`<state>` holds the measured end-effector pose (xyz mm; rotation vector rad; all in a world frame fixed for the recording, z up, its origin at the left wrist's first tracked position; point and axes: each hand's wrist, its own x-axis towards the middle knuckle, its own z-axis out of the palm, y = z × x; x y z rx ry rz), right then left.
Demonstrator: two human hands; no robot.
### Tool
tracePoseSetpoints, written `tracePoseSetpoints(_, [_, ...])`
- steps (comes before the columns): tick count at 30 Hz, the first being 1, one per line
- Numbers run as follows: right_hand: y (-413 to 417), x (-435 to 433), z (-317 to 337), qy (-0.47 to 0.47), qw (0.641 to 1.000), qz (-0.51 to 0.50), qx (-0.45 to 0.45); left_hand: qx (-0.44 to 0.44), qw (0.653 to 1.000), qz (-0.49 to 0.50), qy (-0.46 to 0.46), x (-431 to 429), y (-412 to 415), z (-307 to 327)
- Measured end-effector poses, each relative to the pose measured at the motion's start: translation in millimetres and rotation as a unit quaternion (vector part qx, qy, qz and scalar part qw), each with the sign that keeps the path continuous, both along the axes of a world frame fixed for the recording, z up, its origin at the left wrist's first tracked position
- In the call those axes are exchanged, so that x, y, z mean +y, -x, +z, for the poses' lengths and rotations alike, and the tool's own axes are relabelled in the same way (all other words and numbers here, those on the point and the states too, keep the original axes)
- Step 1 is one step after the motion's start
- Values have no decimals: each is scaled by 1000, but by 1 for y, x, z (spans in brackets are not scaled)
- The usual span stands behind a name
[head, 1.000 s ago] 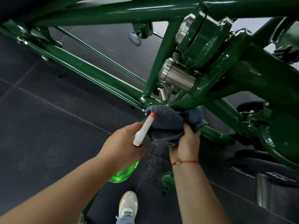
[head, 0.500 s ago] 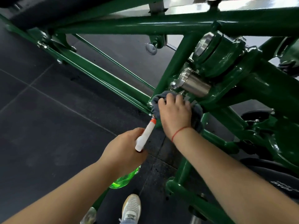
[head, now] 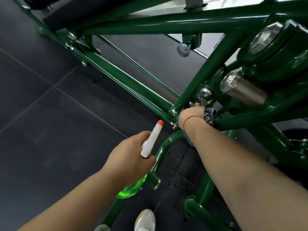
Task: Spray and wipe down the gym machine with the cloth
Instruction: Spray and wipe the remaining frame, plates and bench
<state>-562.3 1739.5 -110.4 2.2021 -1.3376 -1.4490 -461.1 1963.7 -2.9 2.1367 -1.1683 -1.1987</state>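
Note:
The gym machine (head: pixel 191 24) is a glossy dark green tube frame that fills the top and right of the view. My right hand (head: pixel 191 116), a red thread at its wrist, reaches deep into a joint of the frame and presses a grey cloth (head: pixel 210 115) there; only a crumpled edge of the cloth shows past the fingers. My left hand (head: pixel 131 157) grips a spray bottle (head: pixel 152 139) with a white head, an orange nozzle tip and a bright green body below the fist. The nozzle points up and right toward the joint.
Polished steel cylinders (head: pixel 241 90) and a small spring (head: pixel 199 101) sit just above the wiped joint. A curved green bar (head: pixel 164 147) passes between my forearms. The floor (head: pixel 41 130) is dark tile and rubber matting. My shoe (head: pixel 144 220) shows at the bottom edge.
My right hand has pushed the cloth farther up into the frame joint, so the cloth is mostly hidden now. The view has moved closer and lower. The spray bottle stays held in the left hand.

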Motion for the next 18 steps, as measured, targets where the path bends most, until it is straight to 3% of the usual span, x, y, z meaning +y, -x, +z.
tracePoseSetpoints(4, [-4,11,-31,-5,997,70,9,6,1000,22,7,5,-9,-16])
tracePoseSetpoints(12, [-5,45,-86,-40,982,141,-119,10,1000,21,8,7,-11,-55])
tracePoseSetpoints(18, [9,125,-120,-90,949,-28,-302,21,1000,-13,16,4,-6,-72])
